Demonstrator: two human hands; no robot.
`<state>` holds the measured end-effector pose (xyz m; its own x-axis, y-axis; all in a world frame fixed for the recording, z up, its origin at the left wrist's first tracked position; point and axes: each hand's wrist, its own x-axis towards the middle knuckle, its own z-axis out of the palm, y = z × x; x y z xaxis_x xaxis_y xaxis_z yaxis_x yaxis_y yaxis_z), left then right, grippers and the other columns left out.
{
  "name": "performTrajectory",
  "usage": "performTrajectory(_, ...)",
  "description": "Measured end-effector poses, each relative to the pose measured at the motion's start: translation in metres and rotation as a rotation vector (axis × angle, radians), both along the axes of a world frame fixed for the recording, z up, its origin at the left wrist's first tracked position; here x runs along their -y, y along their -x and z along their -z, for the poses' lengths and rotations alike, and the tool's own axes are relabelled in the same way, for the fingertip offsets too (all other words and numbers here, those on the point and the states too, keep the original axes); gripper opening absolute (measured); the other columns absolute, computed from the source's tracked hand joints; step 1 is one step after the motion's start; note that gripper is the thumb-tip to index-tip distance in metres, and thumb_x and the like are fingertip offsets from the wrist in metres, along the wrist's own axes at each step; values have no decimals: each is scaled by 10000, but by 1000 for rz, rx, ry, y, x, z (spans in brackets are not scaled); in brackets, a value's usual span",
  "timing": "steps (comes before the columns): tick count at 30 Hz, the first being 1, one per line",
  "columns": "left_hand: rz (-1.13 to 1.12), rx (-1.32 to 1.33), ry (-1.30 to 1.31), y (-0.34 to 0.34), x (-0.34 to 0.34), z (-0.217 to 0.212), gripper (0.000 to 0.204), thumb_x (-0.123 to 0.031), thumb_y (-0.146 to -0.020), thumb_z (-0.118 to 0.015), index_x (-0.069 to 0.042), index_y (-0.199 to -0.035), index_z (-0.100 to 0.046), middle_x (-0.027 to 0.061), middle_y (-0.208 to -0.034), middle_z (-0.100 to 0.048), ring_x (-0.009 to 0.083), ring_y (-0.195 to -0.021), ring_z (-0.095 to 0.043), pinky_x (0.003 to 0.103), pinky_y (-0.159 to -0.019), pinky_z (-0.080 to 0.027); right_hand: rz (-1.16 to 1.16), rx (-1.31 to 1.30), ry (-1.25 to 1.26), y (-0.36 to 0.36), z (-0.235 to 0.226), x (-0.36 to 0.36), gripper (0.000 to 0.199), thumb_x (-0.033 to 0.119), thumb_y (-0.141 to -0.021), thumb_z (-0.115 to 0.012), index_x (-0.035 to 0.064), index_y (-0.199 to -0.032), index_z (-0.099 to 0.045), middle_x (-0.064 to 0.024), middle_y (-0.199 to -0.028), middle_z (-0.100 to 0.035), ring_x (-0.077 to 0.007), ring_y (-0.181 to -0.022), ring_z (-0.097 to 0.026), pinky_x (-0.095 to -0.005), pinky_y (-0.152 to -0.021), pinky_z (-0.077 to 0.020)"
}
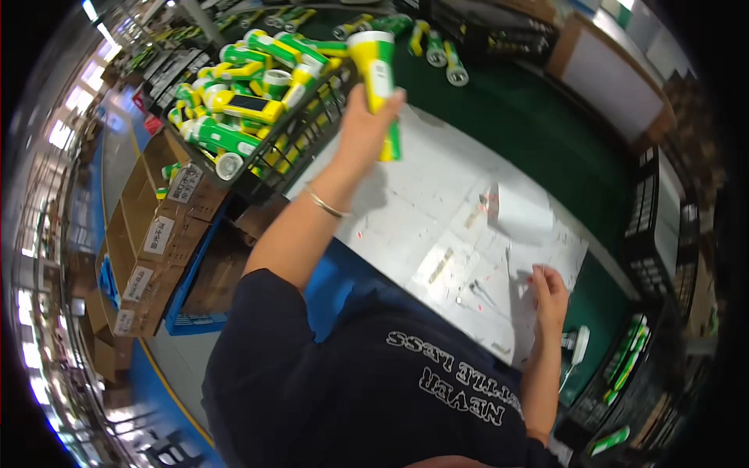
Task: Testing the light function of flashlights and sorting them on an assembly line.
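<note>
- Single view, taken from a fisheye camera worn on the person's head, which looked steeply down over the dark shirt onto the white work surface.
- The camera sat close to the body; both forearms entered from the lower edge.
- Straight edges bent toward the rim, where the crate of flashlights and cardboard boxes appeared curved.

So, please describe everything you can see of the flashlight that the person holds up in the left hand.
The flashlight is a long torch, yellow with green and white parts, and looks like plastic. The left hand grips it around the middle, fingers wrapped round the body. It stands nearly upright in the picture, raised over the edge of the white sheet on the green table, beside the black wire basket full of similar flashlights. Its wide lens end points away from the person. Nothing else touches it.
</note>
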<state>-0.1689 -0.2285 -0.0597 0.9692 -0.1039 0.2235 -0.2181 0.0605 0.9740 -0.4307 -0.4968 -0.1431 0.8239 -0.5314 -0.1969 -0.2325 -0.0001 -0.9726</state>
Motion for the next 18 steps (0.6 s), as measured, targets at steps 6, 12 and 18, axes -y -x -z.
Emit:
performTrajectory(6, -207, -77, 290, -103, -148, -47, 454, -30, -752, -610, 14, -1154, -403, 131, -937, -554, 227, -789, -572, 365, -673, -496, 57, -33, -74, -2, -2, 15, 201, 183, -854, -599, 43, -998, -612, 2, -805, -601, -7, -548, -404, -159, -482, -283)
performTrajectory(12, -619, -171, 11, -144, -189, -43, 831, -145, -710, -672, 15, -1362, -183, 261, -1259, -370, 360, -1122, -443, 445, -897, -409, 67, 8, -89, -16, -3, 8, 197, 192, -856, -596, 55, -997, -610, 7, -788, -604, 5, -475, -316, -170, -417, -214)
performTrajectory(18, -861, 247, -781, -120, -134, -33, 890, -341, -696, -663, 22, -1370, -209, 346, -1364, -102, 477, -1272, -126, 482, -1063, -126, -14, -17, -62, -10, 6, 3, 207, 169, -863, -588, 36, -1022, -588, -7, -816, -604, -11, -535, -412, -160, -464, -301)
